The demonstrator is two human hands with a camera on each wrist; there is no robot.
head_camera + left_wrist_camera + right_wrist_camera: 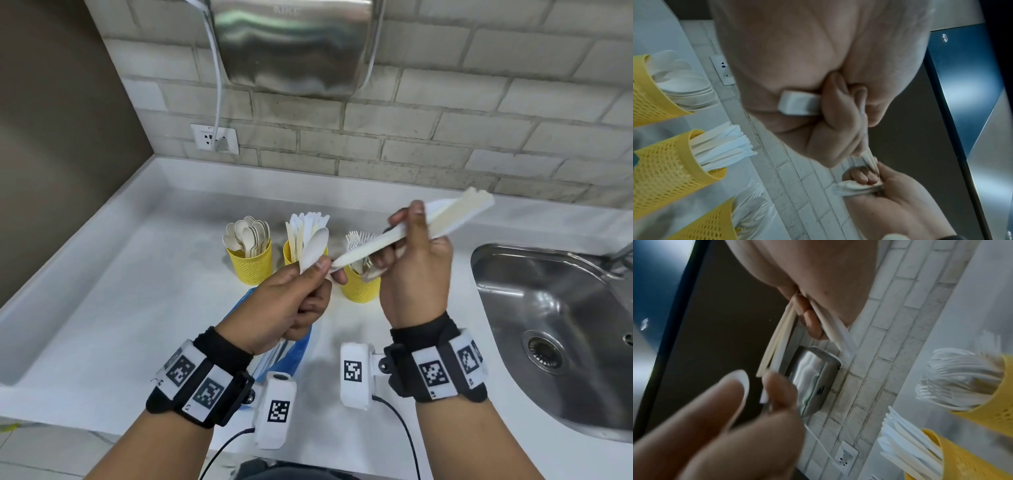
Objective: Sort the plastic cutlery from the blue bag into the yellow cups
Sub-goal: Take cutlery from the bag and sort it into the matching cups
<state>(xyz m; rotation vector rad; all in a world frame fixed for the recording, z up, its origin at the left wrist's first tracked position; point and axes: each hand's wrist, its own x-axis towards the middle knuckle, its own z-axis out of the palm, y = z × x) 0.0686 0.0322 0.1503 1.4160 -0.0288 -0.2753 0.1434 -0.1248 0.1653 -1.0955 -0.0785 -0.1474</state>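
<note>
My left hand (322,270) pinches a white plastic spoon (317,248) by its neck, bowl up, above the blue bag (291,356). My right hand (407,233) grips a bundle of white and cream cutlery handles (459,210), angled up to the right; its near tip reaches my left thumb. Three yellow mesh cups stand behind my hands: the left cup (250,263) holds spoons, the middle cup (290,255) knives, the right cup (359,287) forks. The left wrist view shows the spoon's handle end (797,104) against my palm. The right wrist view shows the bundle (777,340) under my curled fingers.
A steel sink (548,325) is set into the white counter (137,308) at the right. A metal hand dryer (294,44) hangs on the brick wall above the cups, its cable plugged into a socket (214,138). A dark wall closes the left side.
</note>
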